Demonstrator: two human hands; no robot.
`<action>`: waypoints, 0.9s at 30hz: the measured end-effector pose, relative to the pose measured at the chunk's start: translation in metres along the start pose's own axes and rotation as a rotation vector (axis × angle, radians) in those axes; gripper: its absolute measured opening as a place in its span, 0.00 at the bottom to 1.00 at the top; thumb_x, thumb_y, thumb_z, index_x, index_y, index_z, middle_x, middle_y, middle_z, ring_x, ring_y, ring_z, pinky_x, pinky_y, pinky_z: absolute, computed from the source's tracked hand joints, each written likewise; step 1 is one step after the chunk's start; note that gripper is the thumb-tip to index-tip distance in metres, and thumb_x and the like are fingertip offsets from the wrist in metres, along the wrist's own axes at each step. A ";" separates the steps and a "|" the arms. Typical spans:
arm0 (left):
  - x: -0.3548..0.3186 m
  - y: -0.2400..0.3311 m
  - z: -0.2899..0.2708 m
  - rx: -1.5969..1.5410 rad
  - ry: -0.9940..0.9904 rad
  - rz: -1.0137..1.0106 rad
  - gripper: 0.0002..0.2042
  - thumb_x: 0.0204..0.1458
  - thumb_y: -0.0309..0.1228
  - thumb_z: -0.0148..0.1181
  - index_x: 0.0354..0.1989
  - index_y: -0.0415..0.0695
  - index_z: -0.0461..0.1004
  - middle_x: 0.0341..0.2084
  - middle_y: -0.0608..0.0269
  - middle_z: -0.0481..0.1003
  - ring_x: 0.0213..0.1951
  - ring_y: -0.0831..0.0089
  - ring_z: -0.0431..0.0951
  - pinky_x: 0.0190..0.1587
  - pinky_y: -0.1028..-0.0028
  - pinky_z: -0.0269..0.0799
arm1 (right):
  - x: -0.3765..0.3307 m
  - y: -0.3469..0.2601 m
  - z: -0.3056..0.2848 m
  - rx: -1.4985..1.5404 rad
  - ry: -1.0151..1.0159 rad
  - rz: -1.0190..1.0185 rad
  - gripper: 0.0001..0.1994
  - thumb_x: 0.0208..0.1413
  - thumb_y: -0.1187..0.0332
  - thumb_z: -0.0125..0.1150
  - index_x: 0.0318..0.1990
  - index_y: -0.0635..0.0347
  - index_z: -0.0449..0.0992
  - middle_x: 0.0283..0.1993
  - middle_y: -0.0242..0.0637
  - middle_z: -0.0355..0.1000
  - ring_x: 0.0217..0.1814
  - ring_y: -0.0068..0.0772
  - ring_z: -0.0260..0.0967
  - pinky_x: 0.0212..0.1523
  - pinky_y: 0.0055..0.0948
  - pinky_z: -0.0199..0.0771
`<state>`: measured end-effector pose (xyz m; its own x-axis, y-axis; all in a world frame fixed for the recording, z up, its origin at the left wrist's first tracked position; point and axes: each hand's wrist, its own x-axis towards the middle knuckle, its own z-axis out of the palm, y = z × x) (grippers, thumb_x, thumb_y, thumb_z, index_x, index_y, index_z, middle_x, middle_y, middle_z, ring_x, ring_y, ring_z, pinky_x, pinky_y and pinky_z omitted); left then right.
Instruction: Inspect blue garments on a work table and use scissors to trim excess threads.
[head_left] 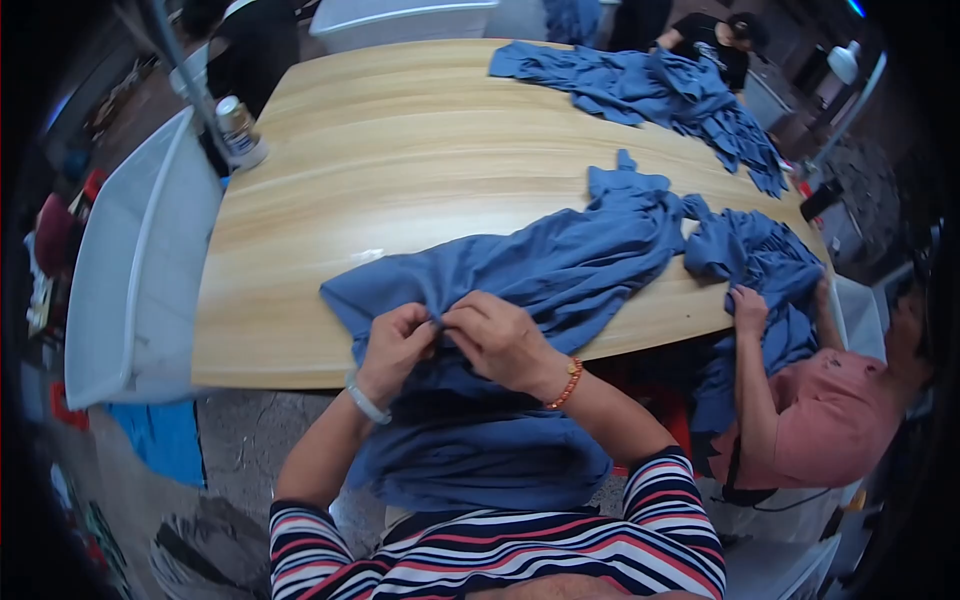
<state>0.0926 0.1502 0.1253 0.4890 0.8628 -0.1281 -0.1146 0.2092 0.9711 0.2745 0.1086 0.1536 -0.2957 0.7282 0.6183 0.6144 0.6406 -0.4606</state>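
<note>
A blue garment [540,255] lies rumpled across the near part of the wooden table [400,130], and its near end hangs over the edge toward my lap. My left hand [397,343] pinches the cloth near the table's front edge. Close beside it, almost touching, my right hand [500,337] pinches the same garment. A small gathered bit of fabric stands up between the two sets of fingertips. Whatever finer detail is in the pinch is hidden by the fingers. More folded blue cloth [480,460] rests on my lap below.
A co-worker in a pink shirt [825,410] handles another blue garment [765,265] at right. More blue garments [650,85] lie at the far edge, near a person in black [705,50]. A white bin [130,270] and a bottle [238,130] stand left.
</note>
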 end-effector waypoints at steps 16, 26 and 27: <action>0.002 0.007 -0.008 0.159 -0.047 0.250 0.07 0.55 0.19 0.56 0.41 0.39 0.73 0.30 0.67 0.74 0.27 0.85 0.71 0.31 0.83 0.69 | 0.000 0.007 0.008 0.152 0.094 0.054 0.11 0.48 0.84 0.64 0.39 0.67 0.76 0.35 0.43 0.76 0.32 0.35 0.77 0.30 0.24 0.77; 0.008 0.002 -0.021 -0.063 -0.209 0.225 0.07 0.58 0.24 0.59 0.44 0.41 0.74 0.29 0.71 0.74 0.25 0.89 0.69 0.26 0.86 0.64 | -0.004 0.008 0.007 0.341 0.045 0.171 0.13 0.50 0.86 0.59 0.43 0.67 0.78 0.32 0.38 0.75 0.28 0.21 0.75 0.28 0.17 0.75; 0.008 0.002 -0.021 -0.060 -0.203 0.225 0.07 0.58 0.24 0.59 0.44 0.41 0.74 0.29 0.71 0.74 0.25 0.89 0.69 0.26 0.86 0.64 | -0.004 0.008 0.007 0.347 0.044 0.169 0.13 0.50 0.86 0.59 0.43 0.67 0.78 0.32 0.38 0.75 0.28 0.21 0.75 0.28 0.17 0.75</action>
<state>0.0782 0.1675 0.1219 0.6074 0.7825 0.1370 -0.2873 0.0557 0.9562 0.2753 0.1125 0.1436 -0.1755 0.8241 0.5386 0.3659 0.5625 -0.7414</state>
